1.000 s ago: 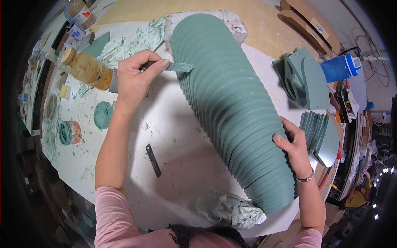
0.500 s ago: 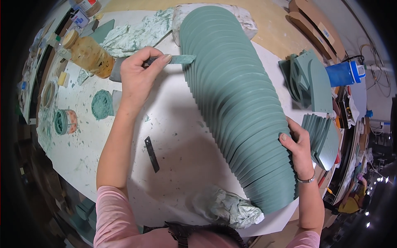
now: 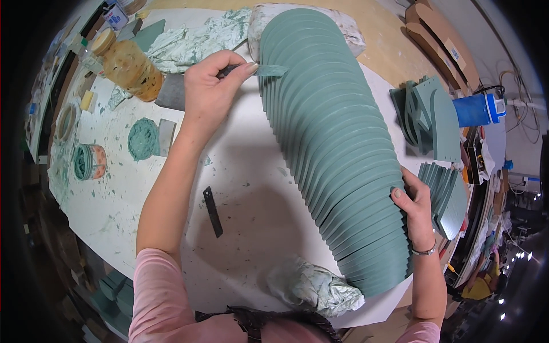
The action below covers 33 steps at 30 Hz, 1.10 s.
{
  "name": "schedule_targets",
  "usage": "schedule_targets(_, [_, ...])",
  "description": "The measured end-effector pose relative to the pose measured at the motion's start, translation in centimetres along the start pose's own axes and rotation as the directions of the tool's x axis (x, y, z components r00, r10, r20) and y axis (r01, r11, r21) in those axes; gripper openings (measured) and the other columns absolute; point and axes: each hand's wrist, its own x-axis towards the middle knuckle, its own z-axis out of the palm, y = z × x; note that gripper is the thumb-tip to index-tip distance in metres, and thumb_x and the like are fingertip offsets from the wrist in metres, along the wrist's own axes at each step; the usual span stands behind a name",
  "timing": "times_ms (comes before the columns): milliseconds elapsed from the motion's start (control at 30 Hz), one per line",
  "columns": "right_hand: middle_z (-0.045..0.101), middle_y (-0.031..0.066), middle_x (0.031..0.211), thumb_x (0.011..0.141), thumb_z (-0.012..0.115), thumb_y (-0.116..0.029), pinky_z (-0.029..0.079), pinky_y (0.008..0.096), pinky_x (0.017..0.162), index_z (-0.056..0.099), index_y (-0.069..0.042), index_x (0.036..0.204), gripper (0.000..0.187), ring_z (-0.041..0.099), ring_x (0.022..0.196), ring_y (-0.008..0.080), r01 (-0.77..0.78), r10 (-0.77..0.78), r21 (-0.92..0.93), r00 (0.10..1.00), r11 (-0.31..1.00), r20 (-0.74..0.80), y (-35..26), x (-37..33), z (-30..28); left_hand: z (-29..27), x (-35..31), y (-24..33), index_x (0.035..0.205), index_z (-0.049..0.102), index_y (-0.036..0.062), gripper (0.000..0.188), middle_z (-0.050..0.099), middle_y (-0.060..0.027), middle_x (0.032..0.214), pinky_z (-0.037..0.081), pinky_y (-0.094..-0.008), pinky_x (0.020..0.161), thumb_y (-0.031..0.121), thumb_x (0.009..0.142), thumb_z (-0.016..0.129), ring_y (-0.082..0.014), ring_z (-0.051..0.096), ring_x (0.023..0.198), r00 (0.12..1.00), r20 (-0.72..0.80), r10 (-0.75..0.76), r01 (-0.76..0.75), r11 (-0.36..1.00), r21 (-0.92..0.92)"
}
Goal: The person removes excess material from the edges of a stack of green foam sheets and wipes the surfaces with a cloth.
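Observation:
A long green form built of many thin stacked layers (image 3: pixel 331 143) leans diagonally across the table, its far end on a whitish stained block (image 3: pixel 357 40). My left hand (image 3: pixel 213 86) pinches a flat, putty-smeared spatula (image 3: pixel 270 70), whose tip touches the layered edges near the form's far left side. Around the lower right side of the form my right hand (image 3: pixel 416 206) is wrapped, thumb on top and fingers partly hidden behind it. A crumpled, smeared cloth (image 3: pixel 320 288) lies against the form's near end. Left of the form a dark narrow blade (image 3: pixel 213 211) rests on the table.
At left are a patch of green putty (image 3: pixel 143 139), an open tub of putty (image 3: pixel 89 162) and a large jar of amber liquid (image 3: pixel 128 68). Another smeared cloth (image 3: pixel 197 43) lies at the back. Green cut pieces (image 3: pixel 426 114) and a blue bottle (image 3: pixel 477 108) stand at right.
My left hand and the spatula have moved slightly right and up along the form's edge. The right hand keeps its hold. The whole view has shifted a little.

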Motion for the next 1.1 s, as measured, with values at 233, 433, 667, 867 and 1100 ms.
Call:
schedule_targets(233, [0.067,0.0166,0.117,0.083,0.076,-0.035,0.046,0.0319,0.098,0.053,0.012,0.135,0.074,0.062,0.106,0.0219,-0.001,0.001,-0.041,1.0,0.999,-0.001,-0.2,0.0,0.0,-1.0,-2.4,-0.1,0.083,0.066,0.0008,0.01,0.055,0.0052,0.073,0.034,-0.021,0.06,0.006,0.089,0.072,-0.004,0.043,0.067,0.998,0.057,0.026,-0.033,0.992,0.12])
schedule_targets(433, [0.067,0.0163,0.117,0.084,0.075,-0.036,0.045,0.0315,0.098,0.053,0.012,0.135,0.073,0.062,0.106,0.0211,0.008,-0.009,-0.039,1.0,0.999,-0.014,0.2,-0.3,-0.6,0.1,-2.8,-0.5,0.082,0.064,-0.0009,0.009,0.057,0.0009,0.074,0.038,-0.0226,0.065,0.003,0.087,0.071,-0.0073,0.048,0.07,0.99,0.142,0.013,-0.026,0.995,0.096])
schedule_targets(667, [0.067,0.0163,0.117,0.084,0.075,-0.036,0.045,0.0314,0.098,0.054,0.012,0.135,0.073,0.061,0.107,0.0208,0.009,-0.009,-0.046,1.0,0.999,-0.004,0.1,-0.1,0.0,-0.6,-3.2,-0.8,0.08,0.065,-0.002,0.009,0.059,-0.0027,0.072,0.038,-0.0248,0.061,0.002,0.085,0.072,-0.0099,0.049,0.067,0.989,0.065,0.131,-0.138,0.981,0.138])
schedule_targets(867, [0.067,0.0159,0.116,0.084,0.075,-0.036,0.045,0.0313,0.098,0.055,0.011,0.134,0.072,0.062,0.106,0.0208,0.016,-0.016,-0.044,1.0,0.999,-0.012,0.0,0.0,0.1,-0.6,-3.2,-0.8,0.082,0.065,-0.0017,0.009,0.057,-0.0004,0.073,0.038,-0.0237,0.062,0.002,0.086,0.071,-0.0082,0.048,0.068,0.994,0.051,0.096,-0.101,0.987,0.124])
schedule_targets(1100, [0.068,0.0143,0.115,0.083,0.074,-0.036,0.045,0.0303,0.097,0.055,0.011,0.133,0.071,0.061,0.104,0.0195,0.006,-0.006,-0.047,1.0,0.999,-0.007,-0.3,-0.1,0.2,-0.2,-3.2,-0.4,0.084,0.066,-0.0004,0.01,0.055,0.0053,0.073,0.035,-0.0205,0.06,0.005,0.09,0.07,-0.003,0.044,0.068,1.0,0.009,-0.027,0.027,1.0,-0.001])
